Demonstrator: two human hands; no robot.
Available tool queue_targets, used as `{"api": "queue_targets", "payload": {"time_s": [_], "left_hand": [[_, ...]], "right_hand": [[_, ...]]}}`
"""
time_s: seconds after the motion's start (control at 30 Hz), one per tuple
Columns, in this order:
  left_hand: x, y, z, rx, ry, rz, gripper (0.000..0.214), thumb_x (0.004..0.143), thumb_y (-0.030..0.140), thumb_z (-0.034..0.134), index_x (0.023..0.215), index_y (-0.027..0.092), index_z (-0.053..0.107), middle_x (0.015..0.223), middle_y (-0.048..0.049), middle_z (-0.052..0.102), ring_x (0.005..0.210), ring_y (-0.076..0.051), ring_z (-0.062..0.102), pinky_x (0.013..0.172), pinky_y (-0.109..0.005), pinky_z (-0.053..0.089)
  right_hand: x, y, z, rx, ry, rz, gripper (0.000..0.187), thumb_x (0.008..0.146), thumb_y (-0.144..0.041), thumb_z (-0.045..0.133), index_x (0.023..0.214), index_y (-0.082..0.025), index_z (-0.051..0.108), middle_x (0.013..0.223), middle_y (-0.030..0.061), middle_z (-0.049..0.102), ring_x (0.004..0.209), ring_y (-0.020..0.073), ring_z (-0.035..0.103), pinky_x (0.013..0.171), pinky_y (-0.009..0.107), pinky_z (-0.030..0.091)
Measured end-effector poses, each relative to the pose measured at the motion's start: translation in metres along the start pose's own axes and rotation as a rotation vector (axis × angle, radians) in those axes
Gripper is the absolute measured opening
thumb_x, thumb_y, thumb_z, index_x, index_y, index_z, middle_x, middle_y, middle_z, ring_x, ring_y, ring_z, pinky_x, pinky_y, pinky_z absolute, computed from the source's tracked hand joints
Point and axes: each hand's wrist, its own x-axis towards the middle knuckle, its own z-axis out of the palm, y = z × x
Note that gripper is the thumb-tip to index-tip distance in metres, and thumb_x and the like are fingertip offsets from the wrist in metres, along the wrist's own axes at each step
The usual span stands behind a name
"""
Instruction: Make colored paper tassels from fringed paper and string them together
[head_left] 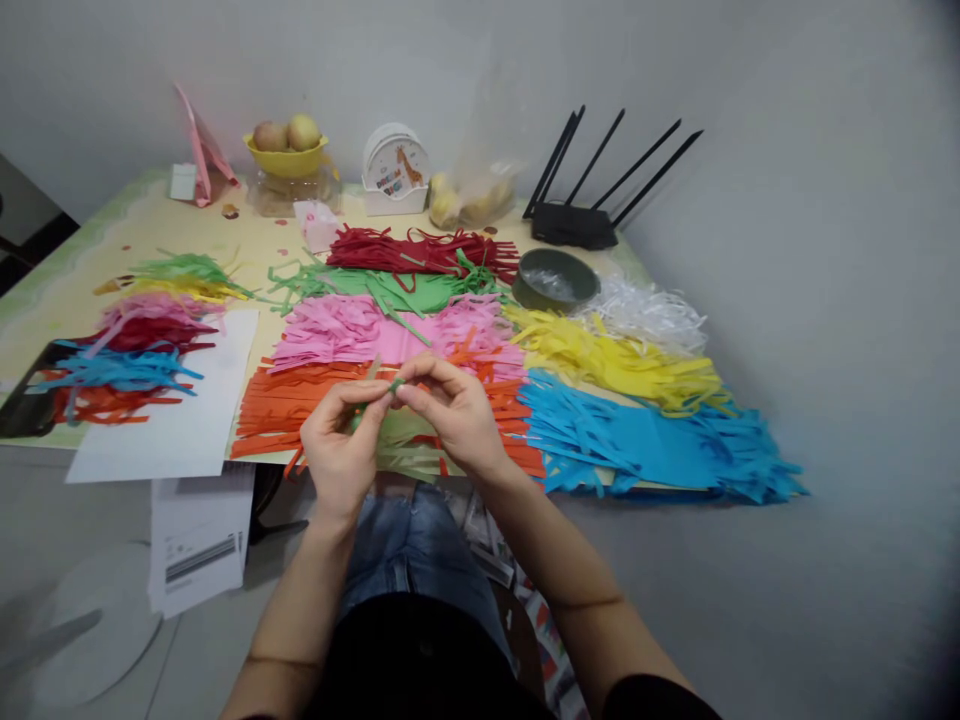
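Observation:
My left hand (346, 436) and my right hand (454, 408) meet above the table's front edge, fingertips nearly touching. Both pinch a small strip of green tissue paper (397, 384); more green shows beneath the left fingers. Under them lie orange fringed tissue paper (277, 408) and pale green strips (405, 440). Just beyond is pink fringed tissue paper (401, 340), then green (420, 290) and dark red fringed paper (420, 252). To the right spread yellow (622, 360) and blue fringed tissue paper (645, 440).
At left, coloured tassels (142, 365) lie over a white sheet (202, 430) and a black object (34, 400). A dark round bowl (555, 280), clear strips (649, 315) and a black router (574, 225) stand at right. Behind are a fruit bowl (286, 160) and a coaster holder (396, 200).

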Motion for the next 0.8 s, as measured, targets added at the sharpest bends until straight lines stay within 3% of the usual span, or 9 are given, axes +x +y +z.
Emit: {"api": "queue_targets", "payload": {"time_s": [0.1,0.17,0.27,0.43,0.6,0.8], "left_hand": [[-0.002,0.001,0.001,0.067,0.046,0.136,0.009,0.084,0.011,0.074,0.086,0.02,0.076,0.085,-0.0001,0.077,0.084,-0.012,0.073,0.087,-0.025,0.057],[-0.003,0.002,0.002,0.095,0.048,0.14,0.011,0.083,0.01,0.075,0.087,0.02,0.076,0.085,0.0004,0.077,0.083,-0.011,0.073,0.088,-0.025,0.057],[-0.003,0.004,0.001,0.083,0.052,0.077,0.008,0.081,0.012,0.078,0.084,0.02,0.076,0.083,-0.0002,0.077,0.08,-0.012,0.074,0.084,-0.024,0.058],[-0.001,0.006,-0.007,-0.059,-0.124,-0.105,0.015,0.075,0.021,0.084,0.089,0.021,0.078,0.087,-0.0024,0.078,0.083,-0.014,0.074,0.077,-0.022,0.058],[-0.003,0.004,-0.013,-0.14,-0.072,-0.258,0.008,0.074,0.025,0.084,0.077,0.02,0.079,0.077,-0.0035,0.077,0.073,-0.015,0.072,0.073,-0.025,0.057],[-0.005,0.005,-0.019,-0.201,-0.061,-0.312,0.015,0.073,0.031,0.085,0.074,0.019,0.076,0.076,-0.0045,0.075,0.074,-0.016,0.07,0.075,-0.027,0.056]], "right_hand": [[-0.001,-0.005,-0.002,-0.142,-0.007,-0.106,0.017,0.085,-0.031,0.076,0.091,-0.018,0.068,0.088,0.0013,0.064,0.078,0.0105,0.061,0.072,0.023,0.053],[-0.001,-0.011,-0.007,-0.262,-0.02,-0.194,0.008,0.086,-0.025,0.074,0.09,-0.019,0.07,0.088,0.0019,0.067,0.079,0.0114,0.062,0.073,0.024,0.053],[0.0,-0.021,-0.012,-0.392,-0.043,-0.283,0.005,0.089,-0.023,0.072,0.085,-0.02,0.073,0.083,0.0023,0.07,0.079,0.0135,0.064,0.074,0.027,0.053],[-0.004,-0.027,-0.012,-0.544,-0.06,-0.34,0.009,0.09,-0.017,0.071,0.082,-0.02,0.073,0.081,0.0022,0.073,0.076,0.0141,0.066,0.072,0.028,0.053],[-0.01,-0.027,-0.004,-0.645,-0.074,-0.4,0.01,0.089,-0.014,0.071,0.082,-0.02,0.074,0.076,0.0013,0.07,0.072,0.0132,0.065,0.067,0.026,0.051],[-0.011,-0.031,0.003,-0.64,0.055,-0.495,0.011,0.089,-0.01,0.07,0.083,-0.02,0.07,0.074,-0.0004,0.066,0.068,0.0112,0.059,0.063,0.025,0.048]]}}
